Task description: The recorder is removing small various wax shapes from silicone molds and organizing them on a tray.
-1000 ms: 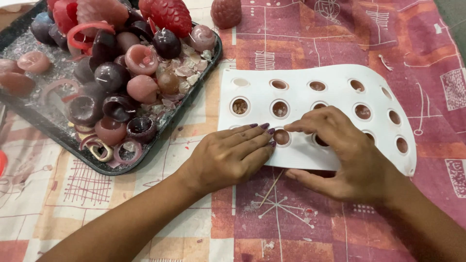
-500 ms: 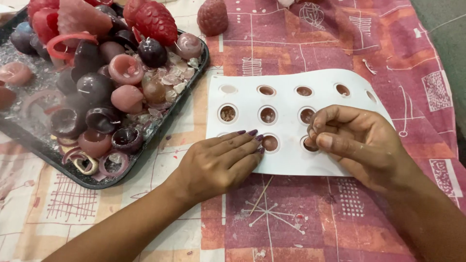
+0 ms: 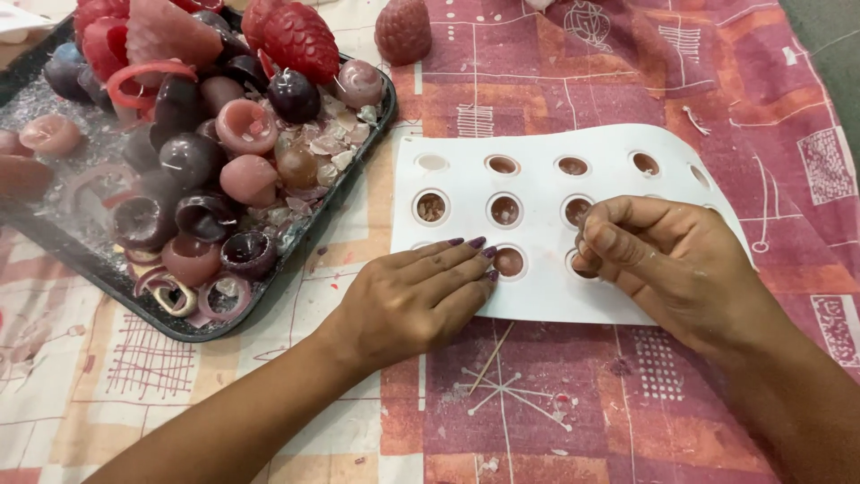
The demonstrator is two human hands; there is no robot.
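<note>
White mould sheet (image 3: pixel 537 188) lies flat on patterned cloth (image 3: pixel 627 412), just right of black tray (image 3: pixel 296 233) w/ wax pieces. Left hand (image 3: pixel 412 300) flat on near edge, fingers spread, holding nothing. Right hand (image 3: pixel 667 264) pinches at a front-row cavity; what it grips: can't tell. Advice: keep sheet pinned, lift straight up, don't flex neighbouring cavities.

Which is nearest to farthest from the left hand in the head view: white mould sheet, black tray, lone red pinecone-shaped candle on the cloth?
From the left hand:
1. White mould sheet: its fingers rest flat on the near edge, touching.
2. Black tray: just to its left, apart, heaped with wax pieces.
3. Red pinecone-shaped candle: at the far top, beyond the tray's corner.
</note>
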